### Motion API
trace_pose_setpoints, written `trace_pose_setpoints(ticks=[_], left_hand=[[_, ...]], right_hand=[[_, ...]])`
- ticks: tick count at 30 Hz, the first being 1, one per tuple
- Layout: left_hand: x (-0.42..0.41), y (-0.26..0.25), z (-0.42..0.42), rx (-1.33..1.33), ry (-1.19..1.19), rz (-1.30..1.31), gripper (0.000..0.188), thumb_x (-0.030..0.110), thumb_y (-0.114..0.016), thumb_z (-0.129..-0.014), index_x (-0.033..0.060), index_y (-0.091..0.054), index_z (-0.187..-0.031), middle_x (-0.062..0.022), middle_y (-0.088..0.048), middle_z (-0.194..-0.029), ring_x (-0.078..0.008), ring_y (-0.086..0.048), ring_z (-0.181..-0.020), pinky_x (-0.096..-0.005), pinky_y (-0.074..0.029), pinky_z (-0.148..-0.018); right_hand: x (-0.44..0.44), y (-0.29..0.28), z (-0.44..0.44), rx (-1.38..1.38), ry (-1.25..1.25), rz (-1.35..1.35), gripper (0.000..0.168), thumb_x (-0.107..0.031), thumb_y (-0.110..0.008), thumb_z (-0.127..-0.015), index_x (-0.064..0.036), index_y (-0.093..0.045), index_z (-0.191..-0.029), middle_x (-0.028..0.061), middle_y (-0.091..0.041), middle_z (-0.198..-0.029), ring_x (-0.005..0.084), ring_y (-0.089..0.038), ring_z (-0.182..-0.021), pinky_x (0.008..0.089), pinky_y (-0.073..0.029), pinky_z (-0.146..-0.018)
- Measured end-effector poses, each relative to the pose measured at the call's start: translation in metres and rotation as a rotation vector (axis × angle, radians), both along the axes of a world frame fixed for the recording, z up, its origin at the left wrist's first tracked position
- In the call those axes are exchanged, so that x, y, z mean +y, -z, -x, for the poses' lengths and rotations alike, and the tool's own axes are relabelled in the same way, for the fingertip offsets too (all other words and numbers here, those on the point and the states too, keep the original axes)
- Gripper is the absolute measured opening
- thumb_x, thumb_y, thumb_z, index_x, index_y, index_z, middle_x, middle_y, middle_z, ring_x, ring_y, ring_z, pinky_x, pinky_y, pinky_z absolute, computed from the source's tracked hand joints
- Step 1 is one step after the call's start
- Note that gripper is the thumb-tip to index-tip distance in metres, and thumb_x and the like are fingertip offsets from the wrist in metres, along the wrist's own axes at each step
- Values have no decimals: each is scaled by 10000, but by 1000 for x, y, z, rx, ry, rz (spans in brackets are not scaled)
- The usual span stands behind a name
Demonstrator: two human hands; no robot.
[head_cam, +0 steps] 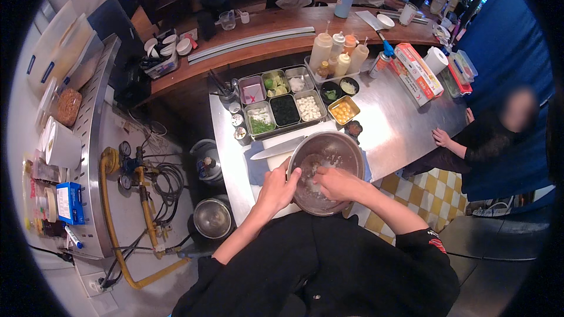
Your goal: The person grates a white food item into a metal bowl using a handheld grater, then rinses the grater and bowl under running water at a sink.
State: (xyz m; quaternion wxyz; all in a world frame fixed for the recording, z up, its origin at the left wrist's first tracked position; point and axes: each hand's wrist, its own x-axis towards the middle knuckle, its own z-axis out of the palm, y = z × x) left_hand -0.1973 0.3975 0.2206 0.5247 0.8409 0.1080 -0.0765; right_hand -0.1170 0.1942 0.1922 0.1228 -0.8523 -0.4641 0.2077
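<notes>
My left hand [280, 187] grips the left rim of a metal mixing bowl [348, 152], its thumb over the edge. Inside the bowl, my right hand [337, 182] has its fingers bent down near some whitish bits; whether they pinch anything is hidden. The bowl is tilted above a pale cutting board [280, 160]. A kitchen knife [277, 149] lies on the board, its blade pointing left and its handle hidden behind the bowl. A folded blue cloth [255, 165] is at the board's left. Beyond stand metal pans with lime pieces [276, 86], white cubes [308, 108] and chopped greens [261, 124].
Squeeze bottles [320, 50] stand in a tray behind the pans. A pan of egg yolks [343, 110] and small black bowls sit right of them. Boxes of wrap [416, 75] lie farther right. A person [489, 136] rests both hands on the counter's right end.
</notes>
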Motion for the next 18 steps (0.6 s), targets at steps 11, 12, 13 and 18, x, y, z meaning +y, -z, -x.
trace_pose_setpoints(ticks=[11, 12, 13, 18], left_hand=[[-1, 15, 0, 38, 22, 11, 481, 304, -506, -970, 22, -523, -1359, -305, -675, -865, -482, -659, -900, -512, -498, -850], [-2, 15, 1, -24, 15, 0, 478, 305, -507, -970, 24, -526, -1356, -307, -673, -855, -485, -658, -896, -512, -499, -846], [-2, 15, 3, -86, 8, -11, 475, 305, -507, -970, 25, -529, -1353, -310, -671, -846, -488, -656, -892, -512, -499, -843], [1, -1, 0, 23, 33, 33, 464, 294, -513, -970, 15, -540, -1339, -325, -666, -879, -503, -645, -908, -521, -502, -834]], right_hand=[[-1, 10, -3, 49, -45, -79, 171, -81, -590, -781, 4, -670, -906, 175, -632, -957, 357, -645, -954, 463, -546, -827], [-1, 7, -5, 31, -31, -97, 175, -79, -589, -779, 5, -669, -910, 175, -631, -958, 358, -644, -954, 463, -545, -829], [0, 4, -8, 13, -17, -114, 179, -76, -589, -777, 6, -669, -913, 175, -629, -959, 359, -644, -954, 463, -545, -832], [8, 1, -16, -121, 29, -161, 189, -74, -585, -776, 0, -677, -924, 166, -634, -958, 361, -644, -944, 451, -549, -833]])
